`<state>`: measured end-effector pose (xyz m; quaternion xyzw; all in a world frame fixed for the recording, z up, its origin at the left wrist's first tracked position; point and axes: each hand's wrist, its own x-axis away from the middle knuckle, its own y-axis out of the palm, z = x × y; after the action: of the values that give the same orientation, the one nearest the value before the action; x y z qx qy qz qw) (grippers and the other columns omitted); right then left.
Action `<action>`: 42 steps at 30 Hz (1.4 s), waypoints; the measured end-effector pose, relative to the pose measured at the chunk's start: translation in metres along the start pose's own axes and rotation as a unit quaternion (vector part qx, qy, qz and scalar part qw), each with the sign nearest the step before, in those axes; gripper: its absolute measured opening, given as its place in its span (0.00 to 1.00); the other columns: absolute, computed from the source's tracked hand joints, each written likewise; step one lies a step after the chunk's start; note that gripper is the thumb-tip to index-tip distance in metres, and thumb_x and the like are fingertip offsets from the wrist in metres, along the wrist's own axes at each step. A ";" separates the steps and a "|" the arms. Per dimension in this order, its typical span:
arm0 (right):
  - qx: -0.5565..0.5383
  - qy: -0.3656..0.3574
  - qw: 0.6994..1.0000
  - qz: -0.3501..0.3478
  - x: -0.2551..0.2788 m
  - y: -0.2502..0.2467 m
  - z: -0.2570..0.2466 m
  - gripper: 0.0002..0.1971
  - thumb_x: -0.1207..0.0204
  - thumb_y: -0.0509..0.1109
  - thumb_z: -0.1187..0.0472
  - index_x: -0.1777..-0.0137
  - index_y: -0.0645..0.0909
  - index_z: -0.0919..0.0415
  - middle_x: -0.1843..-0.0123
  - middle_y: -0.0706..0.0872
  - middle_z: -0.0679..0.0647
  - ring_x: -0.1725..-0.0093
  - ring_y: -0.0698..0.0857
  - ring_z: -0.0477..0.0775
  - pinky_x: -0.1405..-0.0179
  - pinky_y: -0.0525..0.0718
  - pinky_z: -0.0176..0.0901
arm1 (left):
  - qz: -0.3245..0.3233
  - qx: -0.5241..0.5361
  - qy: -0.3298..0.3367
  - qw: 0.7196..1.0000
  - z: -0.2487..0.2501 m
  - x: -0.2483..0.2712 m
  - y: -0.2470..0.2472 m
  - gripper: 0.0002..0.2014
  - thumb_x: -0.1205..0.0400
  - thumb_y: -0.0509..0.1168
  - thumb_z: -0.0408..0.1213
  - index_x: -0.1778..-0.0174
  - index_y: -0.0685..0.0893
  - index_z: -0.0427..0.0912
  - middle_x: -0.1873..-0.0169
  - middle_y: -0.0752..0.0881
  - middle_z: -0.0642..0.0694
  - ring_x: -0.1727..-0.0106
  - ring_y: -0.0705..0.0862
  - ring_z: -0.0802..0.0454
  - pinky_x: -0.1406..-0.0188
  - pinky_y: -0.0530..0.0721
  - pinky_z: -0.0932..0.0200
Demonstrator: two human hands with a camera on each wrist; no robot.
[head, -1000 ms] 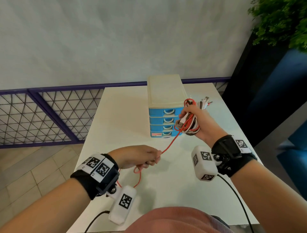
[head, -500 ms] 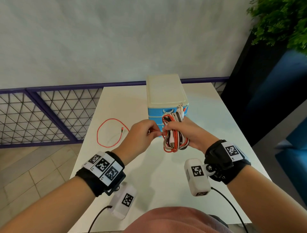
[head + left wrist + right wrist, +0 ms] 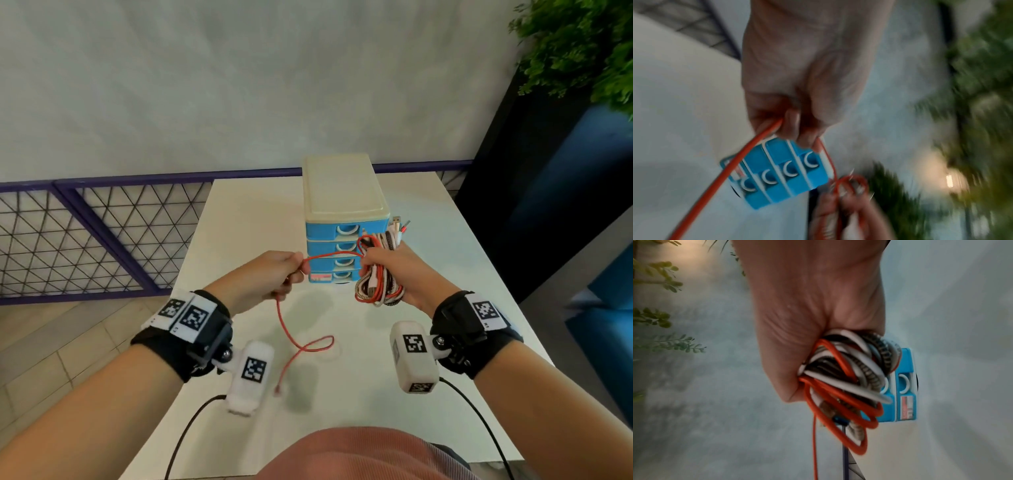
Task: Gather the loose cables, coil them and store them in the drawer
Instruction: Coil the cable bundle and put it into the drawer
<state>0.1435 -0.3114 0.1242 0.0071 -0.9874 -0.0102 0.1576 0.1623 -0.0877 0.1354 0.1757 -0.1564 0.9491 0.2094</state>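
Meanwhile, right hand (image 3: 400,270) fingers clamp the cable bundle (image 3: 378,286) at the drawer unit's (image 3: 346,219) five o'clock; left hand (image 3: 270,277) pinches the red cable (image 3: 291,337), whose slack tail on the worktop (image 3: 239,219) may knot or snag.

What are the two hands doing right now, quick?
Left hand: closed, pinching the thin loose red cable.
Right hand: closed, gripping the coiled bundle of red, white and braided cables.

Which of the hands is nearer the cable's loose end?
Left. The left hand pinches the red cable above its loose end; the right hand grips the bundle farther away.
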 end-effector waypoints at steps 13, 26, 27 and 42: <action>-0.140 0.002 0.983 -0.118 0.001 0.027 0.008 0.41 0.31 0.71 0.32 0.27 0.75 0.61 0.29 0.78 0.74 0.30 0.79 0.74 0.29 0.75 0.70 | -0.125 0.250 -0.046 0.959 0.032 0.009 0.042 0.09 0.20 0.67 0.38 0.59 0.91 0.41 0.64 0.92 0.48 0.68 0.89 0.58 0.62 0.90 0.63; -0.120 -0.053 0.991 0.006 0.002 0.020 -0.004 0.05 0.24 0.66 0.72 0.57 0.79 0.63 0.71 0.82 0.57 0.76 0.83 0.51 0.76 0.83 0.40 | -0.138 0.131 0.009 0.982 0.019 0.018 0.053 0.15 0.13 0.55 0.46 0.62 0.77 0.44 0.81 0.69 0.53 0.82 0.61 0.58 0.82 0.62 0.67; -0.156 -0.052 0.986 0.038 -0.003 0.015 -0.004 0.04 0.24 0.66 0.71 0.55 0.78 0.63 0.69 0.83 0.58 0.74 0.84 0.52 0.74 0.84 0.41 | -0.164 0.137 -0.002 0.977 0.015 0.020 0.050 0.16 0.12 0.54 0.47 0.64 0.75 0.46 0.80 0.66 0.53 0.82 0.59 0.58 0.82 0.59 0.66; 0.039 0.019 0.992 -0.117 0.004 -0.002 -0.014 0.13 0.23 0.70 0.68 0.40 0.81 0.67 0.50 0.91 0.65 0.56 0.89 0.56 0.53 0.88 0.50 | 0.091 -0.301 0.197 0.928 -0.004 -0.001 0.021 0.05 0.20 0.67 0.37 0.60 0.86 0.44 0.69 0.81 0.57 0.69 0.75 0.64 0.68 0.71 0.75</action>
<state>0.1440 -0.3140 0.1383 0.1287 -0.9763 0.0096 0.1739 0.1528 -0.1053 0.1269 -0.1013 -0.4060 0.8877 0.1923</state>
